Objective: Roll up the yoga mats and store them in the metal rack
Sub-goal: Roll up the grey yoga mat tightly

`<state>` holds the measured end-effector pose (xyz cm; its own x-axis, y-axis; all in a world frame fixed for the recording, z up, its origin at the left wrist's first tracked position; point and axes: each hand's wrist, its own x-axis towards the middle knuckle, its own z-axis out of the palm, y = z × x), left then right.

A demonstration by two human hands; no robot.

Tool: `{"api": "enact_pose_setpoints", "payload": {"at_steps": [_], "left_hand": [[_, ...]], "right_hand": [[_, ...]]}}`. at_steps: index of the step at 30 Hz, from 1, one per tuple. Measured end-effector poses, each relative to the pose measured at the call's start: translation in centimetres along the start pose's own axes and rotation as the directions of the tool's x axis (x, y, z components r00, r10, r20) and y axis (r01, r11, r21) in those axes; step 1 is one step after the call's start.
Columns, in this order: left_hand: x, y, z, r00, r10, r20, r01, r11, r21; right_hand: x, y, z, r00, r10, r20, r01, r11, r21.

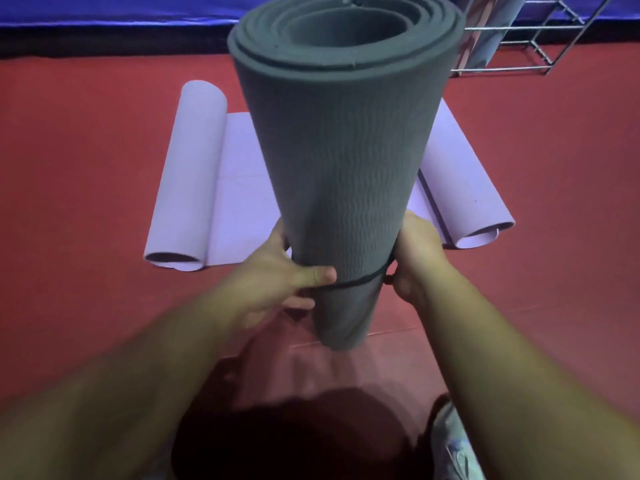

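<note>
A rolled grey yoga mat [341, 161] stands upright in front of me, its lower end near the red floor. A thin black band [360, 280] circles it near the bottom. My left hand [280, 271] grips the roll from the left, thumb across the front at the band. My right hand [417, 252] holds the right side and pinches the band there. Behind lies a lilac yoga mat [239, 188], flat in the middle with both ends curled into rolls. The metal rack [540, 50] stands at the top right, with rolled mats inside.
The red floor [86, 202] spreads all around. A blue padded wall [104, 12] runs along the back. My knee and clothing fill the bottom edge of the view.
</note>
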<state>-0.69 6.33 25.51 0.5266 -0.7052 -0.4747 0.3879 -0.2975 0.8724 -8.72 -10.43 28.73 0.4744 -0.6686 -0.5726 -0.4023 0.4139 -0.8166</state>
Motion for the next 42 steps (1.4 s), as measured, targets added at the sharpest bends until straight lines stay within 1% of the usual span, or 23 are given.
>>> {"api": "enact_pose_setpoints", "payload": {"at_steps": [2, 4, 6, 7, 9, 12, 14, 16, 19, 21, 23, 26, 28, 30, 32, 33, 34, 36, 37, 38, 40, 42], "left_hand": [[0.9, 0.2, 0.2, 0.999, -0.001, -0.046, -0.002, 0.998, -0.057], [1.7, 1.2, 0.4, 0.997, -0.006, -0.074, 0.000, 0.997, -0.076], [1.8, 2.9, 0.2, 0.985, -0.038, -0.167, 0.021, 0.994, -0.106], [1.8, 3.9, 0.4, 0.977, -0.052, -0.206, 0.032, 0.994, -0.100], [1.2, 6.2, 1.5, 0.967, -0.077, -0.242, 0.059, 0.995, -0.081], [-1.6, 11.2, 3.3, 0.963, -0.089, -0.253, 0.083, 0.996, -0.035], [-3.9, 16.4, 4.4, 0.974, -0.100, -0.204, 0.105, 0.994, 0.014], [-6.5, 22.3, 5.5, 0.990, -0.086, -0.116, 0.099, 0.989, 0.109], [-9.6, 31.0, 6.9, 0.998, -0.069, -0.001, 0.066, 0.957, 0.284], [-9.9, 35.4, 8.2, 0.994, -0.090, 0.067, 0.058, 0.920, 0.387], [-8.7, 38.9, 10.1, 0.986, -0.117, 0.120, 0.047, 0.881, 0.471], [-6.0, 43.2, 15.8, 0.979, -0.060, 0.194, -0.050, 0.854, 0.518], [-4.3, 45.9, 21.5, 0.965, -0.033, 0.259, -0.109, 0.851, 0.513], [-2.5, 48.4, 27.6, 0.956, -0.015, 0.292, -0.138, 0.858, 0.494], [-0.9, 51.7, 32.9, 0.933, -0.065, 0.354, -0.147, 0.829, 0.540], [0.1, 53.9, 35.7, 0.910, -0.105, 0.400, -0.146, 0.823, 0.549], [1.3, 55.8, 38.1, 0.878, -0.170, 0.447, -0.116, 0.831, 0.544], [3.4, 59.6, 42.3, 0.834, -0.285, 0.472, 0.029, 0.877, 0.479], [4.3, 61.3, 44.3, 0.834, -0.310, 0.457, 0.094, 0.894, 0.437], [5.2, 62.7, 46.3, 0.853, -0.306, 0.423, 0.125, 0.906, 0.403], [7.4, 64.8, 49.8, 0.897, -0.253, 0.364, 0.134, 0.937, 0.322], [10.3, 66.3, 52.3, 0.915, -0.237, 0.327, 0.172, 0.961, 0.215]], "right_hand": [[1.7, -0.8, 0.7, 0.998, 0.036, 0.041, -0.037, 0.999, 0.025], [3.1, -2.3, 1.4, 0.996, 0.076, 0.053, -0.079, 0.996, 0.050], [3.0, -4.7, 2.3, 0.991, 0.102, 0.089, -0.105, 0.994, 0.038], [2.5, -5.9, 2.4, 0.990, 0.098, 0.098, -0.101, 0.995, 0.027], [1.4, -8.5, 1.9, 0.994, 0.078, 0.076, -0.081, 0.996, 0.033], [-1.7, -14.3, 0.7, 0.994, 0.101, 0.049, -0.102, 0.994, 0.036], [-4.8, -18.8, -0.8, 0.996, 0.075, 0.042, -0.075, 0.997, 0.001], [-8.7, -23.6, -2.6, 0.996, 0.090, -0.023, -0.090, 0.996, 0.013], [-13.9, -29.7, -5.5, 0.966, 0.177, -0.186, -0.151, 0.978, 0.146], [-16.2, -32.9, -7.7, 0.957, 0.186, -0.222, -0.144, 0.971, 0.193], [-16.5, -35.4, -10.4, 0.950, 0.184, -0.253, -0.121, 0.962, 0.245], [-15.3, -37.7, -15.7, 0.928, 0.192, -0.318, -0.073, 0.934, 0.350], [-14.0, -39.4, -20.5, 0.919, 0.199, -0.341, -0.043, 0.909, 0.415], [-12.6, -41.6, -26.3, 0.923, 0.190, -0.334, -0.021, 0.893, 0.449], [-11.9, -44.2, -32.4, 0.929, 0.179, -0.323, -0.020, 0.898, 0.439], [-11.5, -45.6, -35.6, 0.936, 0.144, -0.321, 0.011, 0.900, 0.436], [-11.2, -47.1, -38.6, 0.941, 0.109, -0.321, 0.049, 0.893, 0.447], [-10.0, -50.3, -43.9, 0.943, 0.070, -0.327, 0.086, 0.893, 0.441], [-9.2, -52.1, -45.9, 0.943, 0.043, -0.329, 0.101, 0.907, 0.409], [-8.4, -54.0, -47.6, 0.944, 0.007, -0.329, 0.123, 0.920, 0.373], [-6.2, -57.6, -50.3, 0.942, -0.044, -0.333, 0.149, 0.943, 0.298], [-3.0, -60.7, -52.4, 0.942, -0.107, -0.318, 0.170, 0.970, 0.176]]}}
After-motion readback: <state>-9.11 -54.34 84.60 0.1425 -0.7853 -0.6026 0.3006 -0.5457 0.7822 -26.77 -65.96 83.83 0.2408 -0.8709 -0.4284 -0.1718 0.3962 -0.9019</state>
